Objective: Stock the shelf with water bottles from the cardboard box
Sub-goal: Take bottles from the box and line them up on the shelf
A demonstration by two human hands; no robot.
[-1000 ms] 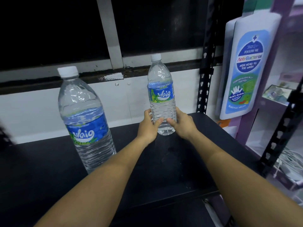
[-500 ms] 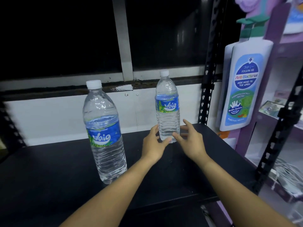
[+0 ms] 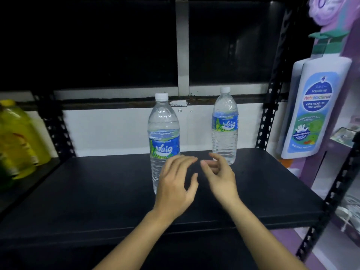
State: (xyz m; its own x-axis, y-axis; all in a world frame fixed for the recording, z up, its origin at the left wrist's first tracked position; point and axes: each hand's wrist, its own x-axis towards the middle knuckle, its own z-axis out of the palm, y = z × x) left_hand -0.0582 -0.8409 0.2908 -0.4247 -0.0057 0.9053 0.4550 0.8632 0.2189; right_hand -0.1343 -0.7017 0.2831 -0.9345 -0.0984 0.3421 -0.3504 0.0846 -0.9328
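Two clear water bottles with white caps and blue labels stand upright on the black shelf (image 3: 97,191). The nearer bottle (image 3: 163,137) is at the middle; the far bottle (image 3: 225,125) stands at the back right. My left hand (image 3: 176,184) hovers open over the shelf, covering the lower part of the nearer bottle from view. My right hand (image 3: 219,175) is open too, just in front of the far bottle and apart from it. Neither hand holds anything. The cardboard box is out of view.
Black perforated uprights (image 3: 269,114) frame the shelf. A big white anti-bacterial wash bottle display (image 3: 316,110) hangs at the right beside purple shelving. Yellow bottles (image 3: 17,141) stand on the neighbouring shelf at far left. A white wall and dark window lie behind.
Both hands let go of the far bottle and pulled back toward me with fingers spread. The view shifted left, bringing the yellow bottles into sight.
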